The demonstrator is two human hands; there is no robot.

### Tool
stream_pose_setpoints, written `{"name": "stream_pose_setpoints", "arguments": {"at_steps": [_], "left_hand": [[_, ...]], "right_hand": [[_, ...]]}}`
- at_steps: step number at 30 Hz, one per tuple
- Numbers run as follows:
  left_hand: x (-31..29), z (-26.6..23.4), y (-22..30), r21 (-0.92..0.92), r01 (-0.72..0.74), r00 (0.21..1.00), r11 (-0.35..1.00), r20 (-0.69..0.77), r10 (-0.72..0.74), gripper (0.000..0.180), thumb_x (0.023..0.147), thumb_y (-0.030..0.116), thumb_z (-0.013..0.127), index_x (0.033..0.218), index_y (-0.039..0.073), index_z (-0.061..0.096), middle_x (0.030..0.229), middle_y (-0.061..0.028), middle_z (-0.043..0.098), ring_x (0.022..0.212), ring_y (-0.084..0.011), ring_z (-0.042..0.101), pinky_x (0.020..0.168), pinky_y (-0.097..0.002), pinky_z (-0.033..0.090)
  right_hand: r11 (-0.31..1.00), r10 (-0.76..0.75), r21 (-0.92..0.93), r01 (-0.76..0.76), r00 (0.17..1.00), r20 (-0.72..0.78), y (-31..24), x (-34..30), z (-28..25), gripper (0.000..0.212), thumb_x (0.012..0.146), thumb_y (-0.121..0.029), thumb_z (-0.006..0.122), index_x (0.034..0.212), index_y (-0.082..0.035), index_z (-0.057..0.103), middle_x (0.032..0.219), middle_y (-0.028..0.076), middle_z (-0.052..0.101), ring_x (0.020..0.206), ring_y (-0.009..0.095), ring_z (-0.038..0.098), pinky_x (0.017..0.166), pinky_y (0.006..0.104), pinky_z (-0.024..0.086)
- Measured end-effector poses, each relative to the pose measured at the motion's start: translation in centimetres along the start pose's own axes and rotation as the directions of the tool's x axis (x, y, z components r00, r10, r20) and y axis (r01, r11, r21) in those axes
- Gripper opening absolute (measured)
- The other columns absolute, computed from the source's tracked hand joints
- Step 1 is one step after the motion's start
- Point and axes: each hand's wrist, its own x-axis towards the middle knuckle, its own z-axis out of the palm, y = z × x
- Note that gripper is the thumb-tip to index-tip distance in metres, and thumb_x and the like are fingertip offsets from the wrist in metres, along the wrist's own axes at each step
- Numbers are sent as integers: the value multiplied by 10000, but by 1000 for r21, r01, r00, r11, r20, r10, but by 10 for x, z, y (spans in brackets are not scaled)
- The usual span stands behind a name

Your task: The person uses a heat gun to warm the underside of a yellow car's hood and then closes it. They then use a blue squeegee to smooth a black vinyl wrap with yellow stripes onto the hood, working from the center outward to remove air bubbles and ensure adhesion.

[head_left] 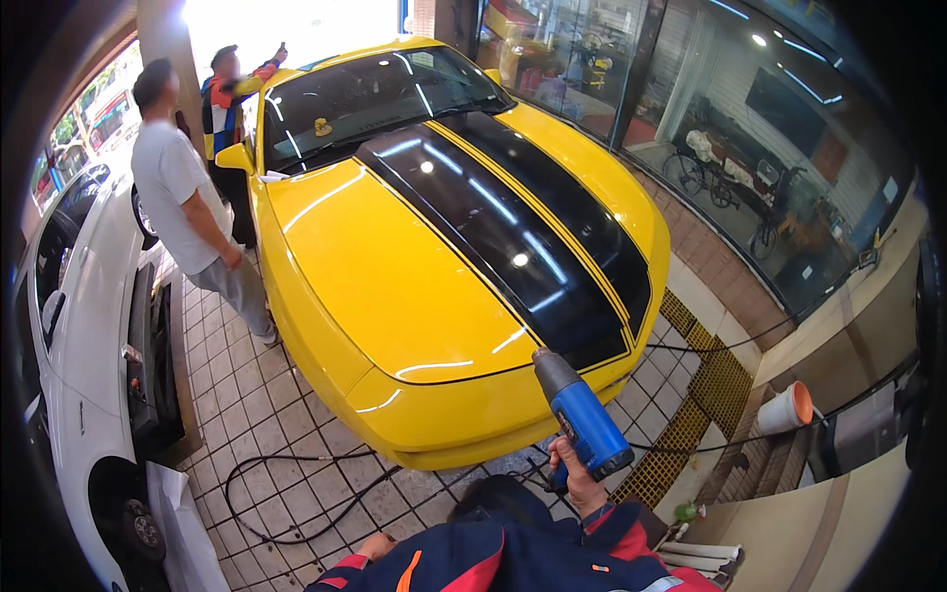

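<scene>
"So, what could be spoiled from here, starting nearest the hands?"

"The blue heat gun (590, 419) is gripped by its handle in the right hand (580, 479), with the fingers closed round it. If it were swung low, the bonnet (395, 296) just ahead could be scratched by the metal nozzle (546, 361). Whether the gun is running cannot be told; if so, the left-hand black stripe (498, 242) could be scorched by heat kept too long on one spot."

"And farther out?"

"A foot could be caught in the black hose (228, 488), which is looped on the floor ahead of the left hand (377, 546) and to its left."

"Is anything held by that left hand?"

"That cannot be told. It is partly covered by the dark jacket (473, 557), so neither its opening nor any grip can be judged."

"Where is the gun placed, then?"

"It is held directly in front of the right hand, and well apart from the left, ahead and to its right. Its nozzle is pointed forward over the stripe's front end; whether the surface is touched cannot be made out. Beyond it, the yellow car (326, 340) is parked ahead of both hands."
</scene>
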Motion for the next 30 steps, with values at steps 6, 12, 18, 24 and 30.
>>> {"name": "stream_pose_setpoints", "arguments": {"at_steps": [6,12,18,24,30], "left_hand": [[13,-18,5,-136,42,996,990,-77,-53,656,944,641,683,1196,49,814,1200,-262,780,1194,-417,735,1007,-476,569],[30,-94,26,-254,-9,988,967,-151,-30,651,950,634,680,1193,45,815,1190,-261,782,1185,-415,738,999,-481,573],[27,-163,1,-276,4,984,961,-170,-53,646,955,628,677,1189,41,815,1181,-259,784,1176,-413,740,991,-487,577],[12,-244,-94,-136,152,982,979,-92,-166,641,961,621,674,1185,38,815,1171,-258,787,1168,-411,743,983,-492,582],[38,-337,-164,60,174,985,983,13,-175,636,967,615,671,1182,34,815,1161,-256,789,1159,-410,746,975,-498,586]], "right_hand": [[999,50,17,-51,998,33,20,16,72,200,992,-194,810,1095,-51,715,840,19,697,736,126,669,696,306,543],[977,177,96,-191,975,132,49,54,170,402,984,-176,817,1325,-39,655,945,43,728,753,131,678,702,298,558],[941,237,184,-283,942,236,69,83,277,361,986,-176,804,1297,-55,667,916,14,698,774,107,667,693,281,546],[960,185,174,-219,963,194,68,91,320,317,972,-154,815,1239,-32,693,909,24,713,740,112,671,684,284,554],[965,183,190,-181,983,11,67,102,337,347,992,-159,792,1289,-28,667,928,40,739,729,114,669,676,288,561]]}}
